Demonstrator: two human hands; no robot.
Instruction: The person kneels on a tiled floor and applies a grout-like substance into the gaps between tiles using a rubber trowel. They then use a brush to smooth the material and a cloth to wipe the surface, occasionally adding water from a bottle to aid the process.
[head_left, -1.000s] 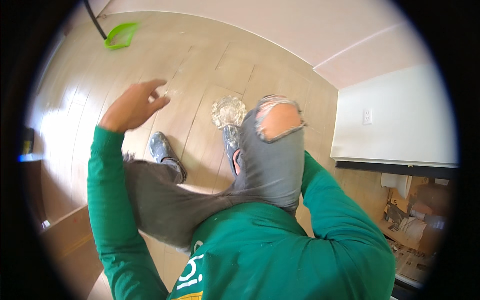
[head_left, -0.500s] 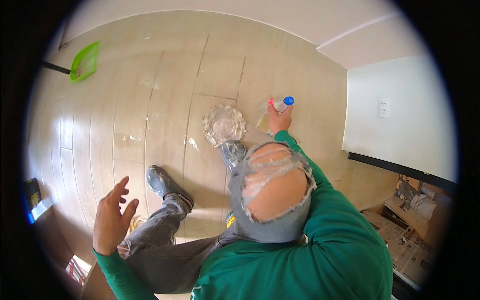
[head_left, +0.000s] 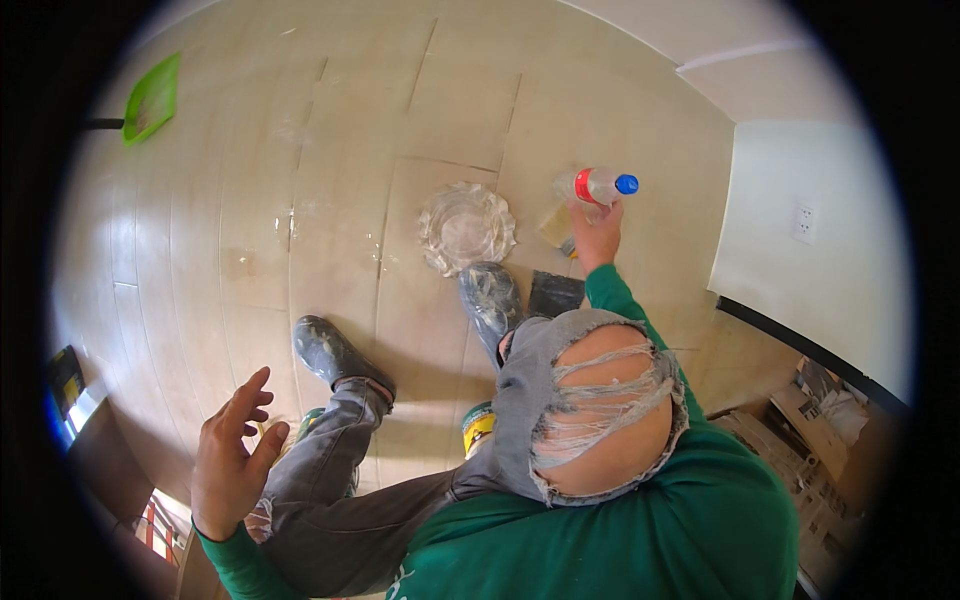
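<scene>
Out to the front right, my right hand (head_left: 598, 238) is closed around a clear plastic bottle (head_left: 603, 186) with a blue cap and a red label. The bottle tilts, its cap pointing right. Beside that hand, a pale yellowish thing like a wide paintbrush (head_left: 557, 230) lies on the floor. A round shallow dish (head_left: 466, 228) wrapped in crinkled clear plastic sits left of it, close to my right shoe (head_left: 490, 300). My left hand (head_left: 232, 455) hovers at the lower left, fingers apart, holding nothing.
A dark square piece (head_left: 556, 294) lies by my right shoe. Between my legs stands a yellow and green can (head_left: 478, 428), partly hidden. A green dustpan (head_left: 152, 100) is at the far left. Newspapers and cardboard (head_left: 790, 450) lie at the right, near a white wall (head_left: 790, 270).
The bottle has tipped further over in my right hand, and more of its red label shows. The view has shifted; the dark square piece now shows beside my right shoe. My left hand stays raised.
</scene>
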